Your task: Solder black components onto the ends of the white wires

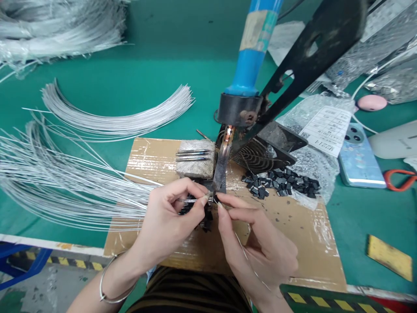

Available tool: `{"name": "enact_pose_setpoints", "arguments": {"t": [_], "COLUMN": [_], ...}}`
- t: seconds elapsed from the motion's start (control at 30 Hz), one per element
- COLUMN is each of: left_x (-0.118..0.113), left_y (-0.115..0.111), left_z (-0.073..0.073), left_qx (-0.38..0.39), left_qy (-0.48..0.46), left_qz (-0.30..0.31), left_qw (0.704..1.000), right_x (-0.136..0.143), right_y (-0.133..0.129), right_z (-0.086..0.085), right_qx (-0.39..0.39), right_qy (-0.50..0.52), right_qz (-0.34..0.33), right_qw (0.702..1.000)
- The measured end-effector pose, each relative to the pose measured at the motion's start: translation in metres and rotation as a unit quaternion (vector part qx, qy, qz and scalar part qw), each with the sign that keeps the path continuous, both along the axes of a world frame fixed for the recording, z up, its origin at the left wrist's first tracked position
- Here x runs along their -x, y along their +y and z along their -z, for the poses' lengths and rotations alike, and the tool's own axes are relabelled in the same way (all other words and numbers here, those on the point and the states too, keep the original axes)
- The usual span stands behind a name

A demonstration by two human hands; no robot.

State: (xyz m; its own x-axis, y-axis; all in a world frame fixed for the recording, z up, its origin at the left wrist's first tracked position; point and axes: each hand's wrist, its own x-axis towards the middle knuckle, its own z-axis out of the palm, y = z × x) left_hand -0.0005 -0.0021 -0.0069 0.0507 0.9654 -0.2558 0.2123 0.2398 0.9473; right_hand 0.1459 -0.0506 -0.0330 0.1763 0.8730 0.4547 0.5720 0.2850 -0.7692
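My left hand (pixel 174 224) is closed in a pinch on a thin wire (pixel 187 201), its end just below the soldering iron's tip (pixel 222 169). A small part at that end is mostly hidden by the fingertips. Between thumb and forefinger, my right hand (pixel 260 239) holds a thin strand of solder wire (pixel 243 250) that trails down across the palm. Both sets of fingertips nearly meet under the tip. The blue-handled soldering iron (pixel 249 69) is clamped upright above them. Black connectors (pixel 206 219) lie beneath my left fingers, partly covered.
Cardboard (pixel 302 243) covers the bench under my hands. Bundles of white wires (pixel 124 117) spread on the left. A block with metal strips (pixel 194 167), a black fan (pixel 260 152), a pile of black connectors (pixel 283 182), a phone (pixel 363 161) and a yellow sponge (pixel 389 257) lie around.
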Motion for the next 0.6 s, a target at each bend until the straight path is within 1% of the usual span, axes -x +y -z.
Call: {"name": "enact_pose_setpoints", "arguments": {"t": [0.17, 0.27, 0.33, 0.4, 0.53, 0.6], "left_x": [0.001, 0.002, 0.004, 0.007, 0.019, 0.027], "left_y": [-0.002, -0.003, -0.003, -0.002, -0.002, -0.004], "left_z": [0.001, 0.001, 0.001, 0.002, 0.007, 0.011], "left_qx": [0.004, 0.009, 0.012, 0.007, -0.029, -0.053], "left_qy": [0.002, 0.012, 0.019, 0.034, 0.092, 0.103], "left_qz": [0.006, 0.011, 0.014, 0.014, 0.009, 0.004], "left_qw": [1.000, 1.000, 1.000, 0.999, 0.995, 0.993], "right_x": [0.001, 0.000, -0.003, -0.011, -0.036, -0.048], "right_y": [-0.003, -0.005, -0.006, -0.006, -0.005, -0.005], "right_z": [0.004, 0.008, 0.010, 0.012, 0.020, 0.026], "right_qx": [0.013, 0.035, 0.047, 0.059, 0.101, 0.101], "right_qy": [0.017, 0.062, 0.091, 0.091, 0.026, 0.001], "right_qz": [0.005, -0.005, 0.000, 0.033, 0.129, 0.179], "right_qw": [1.000, 0.997, 0.995, 0.994, 0.986, 0.979]}}
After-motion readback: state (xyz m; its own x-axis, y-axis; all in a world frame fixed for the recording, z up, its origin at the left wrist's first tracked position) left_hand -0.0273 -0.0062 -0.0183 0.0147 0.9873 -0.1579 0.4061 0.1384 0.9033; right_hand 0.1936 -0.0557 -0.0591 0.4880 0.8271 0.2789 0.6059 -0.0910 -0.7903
